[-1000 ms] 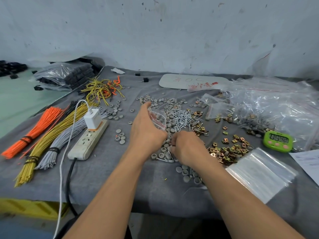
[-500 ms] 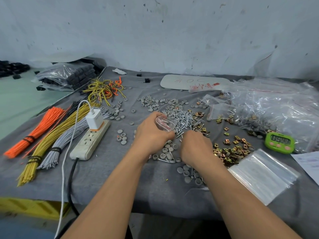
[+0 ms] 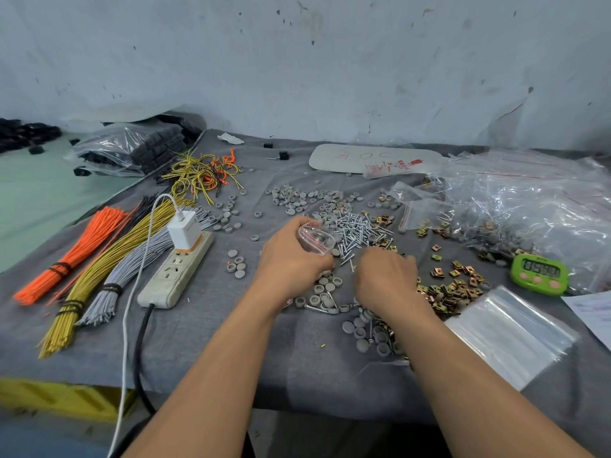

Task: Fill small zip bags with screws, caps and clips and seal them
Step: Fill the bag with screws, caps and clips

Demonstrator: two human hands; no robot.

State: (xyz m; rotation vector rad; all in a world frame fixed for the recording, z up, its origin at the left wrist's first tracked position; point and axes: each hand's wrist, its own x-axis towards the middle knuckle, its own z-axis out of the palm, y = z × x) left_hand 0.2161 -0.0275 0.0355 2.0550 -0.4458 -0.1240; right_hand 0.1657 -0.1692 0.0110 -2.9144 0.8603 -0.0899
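- Over the grey cloth (image 3: 231, 342), left hand (image 3: 291, 262) pinches an open small zip bag (image 3: 312, 246), caps (image 3: 320, 239) inside
- right hand (image 3: 385, 280) knuckles-up beside the screws (image 3: 357, 228), can't tell its grip

The left hand (image 3: 291, 259) holds a small zip bag (image 3: 315, 239) just above the grey table (image 3: 205, 345). The bag is see-through, with its mouth held open. The right hand (image 3: 385, 279) is beside it, low on the table, between the pile of screws (image 3: 357, 228) and the gold clips (image 3: 453, 289). Its fingers are bent down, and what they hold is hidden. Loose grey caps (image 3: 325, 287) lie by both hands, and a few sit in the bag. A stack of empty bags (image 3: 506, 332) and a green timer (image 3: 538, 274) are on the right. A power strip (image 3: 177, 272) and wire bundles (image 3: 76, 256) are on the left.
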